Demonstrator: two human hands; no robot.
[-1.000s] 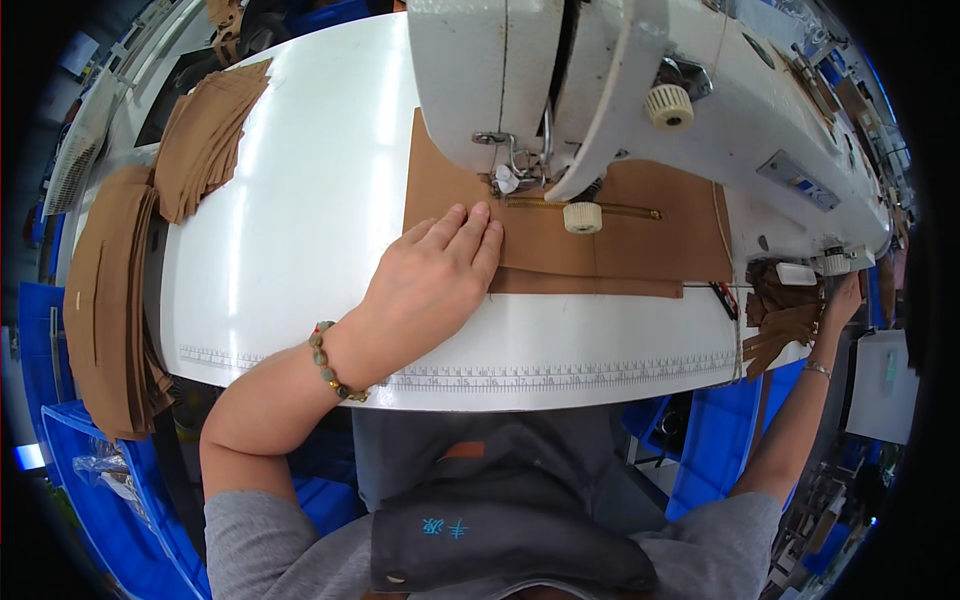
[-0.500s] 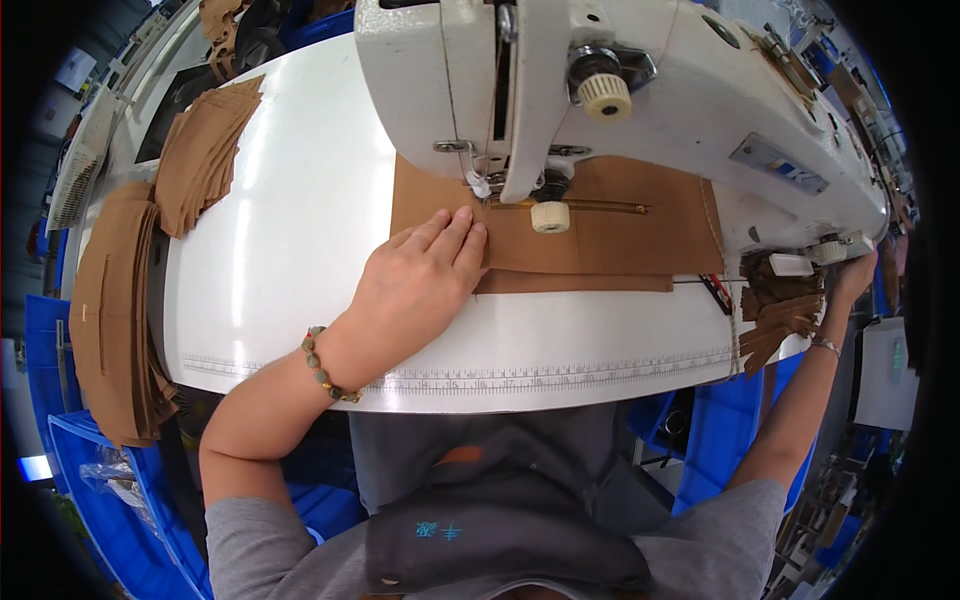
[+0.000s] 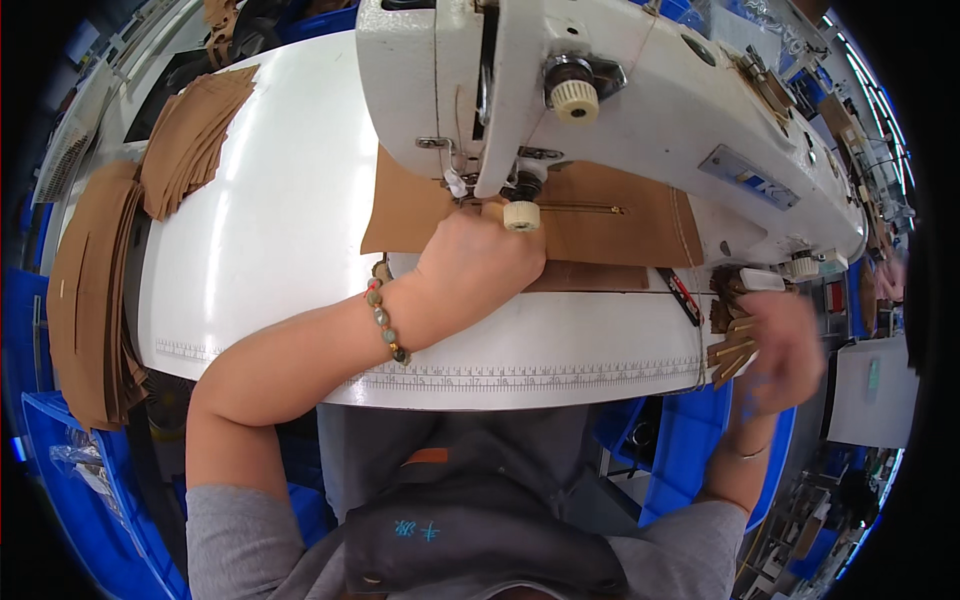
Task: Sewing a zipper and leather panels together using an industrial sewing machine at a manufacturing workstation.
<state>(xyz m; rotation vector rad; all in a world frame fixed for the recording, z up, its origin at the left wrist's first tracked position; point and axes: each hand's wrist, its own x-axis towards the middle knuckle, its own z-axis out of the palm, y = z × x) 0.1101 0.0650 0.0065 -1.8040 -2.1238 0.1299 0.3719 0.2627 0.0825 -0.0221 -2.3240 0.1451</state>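
Note:
A brown fabric piece [image 3: 625, 235] with a gold zipper [image 3: 585, 208] lies under the white sewing machine [image 3: 640, 110], beside its presser foot. My left hand [image 3: 480, 260] is on it just below the needle area, fingers curled and closed on the fabric, fingertips partly hidden. My right hand [image 3: 785, 345] is motion-blurred at the table's right, beside small brown strips [image 3: 730, 350]; its fingers are too smeared to read. Red-and-black thread snips [image 3: 680, 298] lie between the fabric and those strips.
Stacks of brown cut pieces [image 3: 90, 290] [image 3: 195, 135] sit at the left of the white table [image 3: 250, 250]. Blue bins [image 3: 60, 430] [image 3: 680, 450] stand below on both sides. A light-coloured panel [image 3: 870, 390] is beyond the right side.
My left hand has moved rightward and curled its fingers, raising part of the fabric's lower edge. My right hand has left the machine's right end and swung down and inward.

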